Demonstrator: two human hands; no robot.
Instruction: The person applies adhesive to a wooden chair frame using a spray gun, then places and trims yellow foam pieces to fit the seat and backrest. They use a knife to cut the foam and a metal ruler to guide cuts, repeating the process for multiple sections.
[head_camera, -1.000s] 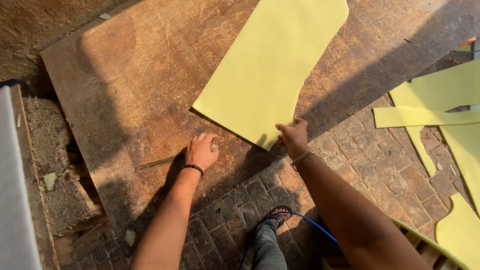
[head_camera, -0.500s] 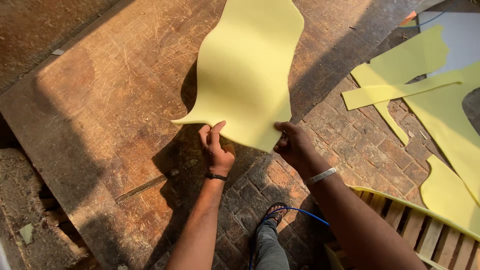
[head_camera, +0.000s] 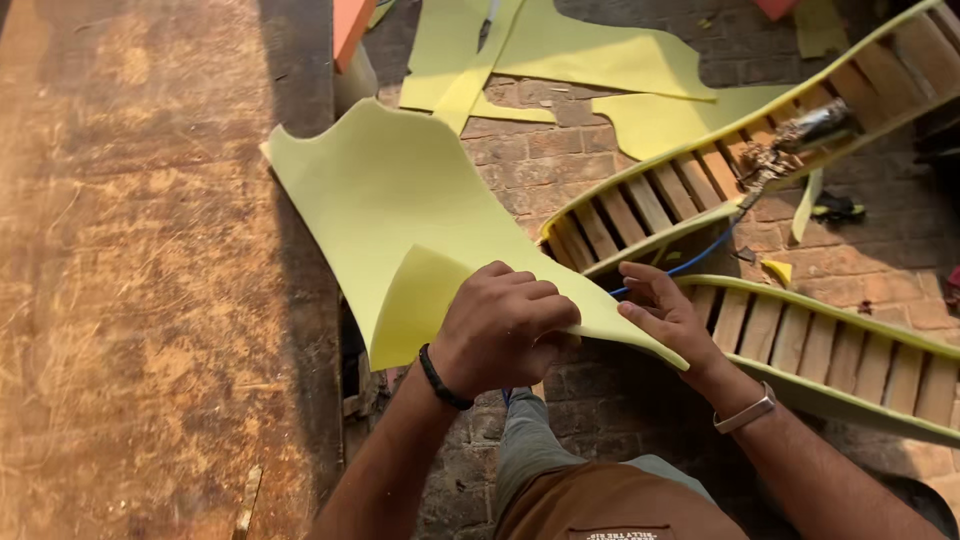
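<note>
Your left hand (head_camera: 505, 325) clamps the foam sheet (head_camera: 400, 210) at its 6 o'clock edge; your right hand (head_camera: 668, 318) pinches it loosely at 4; you're mid-lift, so keep both grips firm.

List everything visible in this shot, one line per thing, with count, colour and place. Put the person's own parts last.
Curved sheet of yellow foam: one, pale yellow, centre, held by both hands, bent at its near end.
Loose yellow foam offcuts: several, pale yellow, flat on the brick floor at top.
Slatted wooden frames edged in yellow foam: two, brown and yellow, right side.
Worn wooden board: one, brown, left half.
Brick floor: reddish brown, centre and right.
Blue cable: one, between the frames.
Orange block: one, top centre.
Left hand: black wristband, grips the sheet's near edge.
Right hand: silver bracelet, holds the sheet's right corner.
</note>
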